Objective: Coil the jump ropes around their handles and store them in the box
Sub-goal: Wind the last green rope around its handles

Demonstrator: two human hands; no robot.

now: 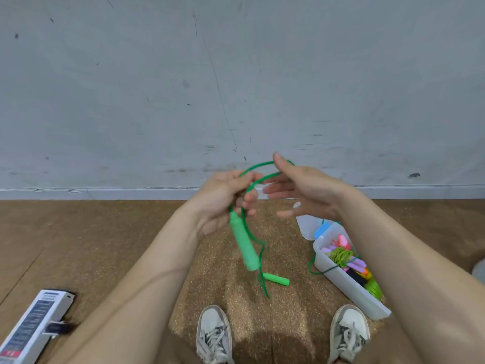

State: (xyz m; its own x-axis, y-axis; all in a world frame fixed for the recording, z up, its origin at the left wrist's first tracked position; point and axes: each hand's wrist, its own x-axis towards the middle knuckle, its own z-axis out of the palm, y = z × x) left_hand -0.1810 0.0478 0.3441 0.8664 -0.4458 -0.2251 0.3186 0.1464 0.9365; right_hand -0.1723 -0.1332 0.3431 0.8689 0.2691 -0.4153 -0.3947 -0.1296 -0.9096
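My left hand (223,198) grips a green jump rope (258,177) just above one green handle (245,248), which hangs down tilted. The cord arches up in two loops from that hand to my right hand (304,193), whose fingers are spread with the cord running over the thumb side. The second green handle (277,279) lies on the floor below, its cord trailing upward. A white plastic box (346,287) stands on the floor to the right, holding several coiled ropes in pink, purple, yellow-green and orange. A green cord drapes over its near wall.
The box's lid (308,224) with a blue clasp lies open behind it. A white and blue carton (34,329) lies at the lower left. My two grey sneakers (214,334) stand on the brown cork floor. A grey wall rises ahead.
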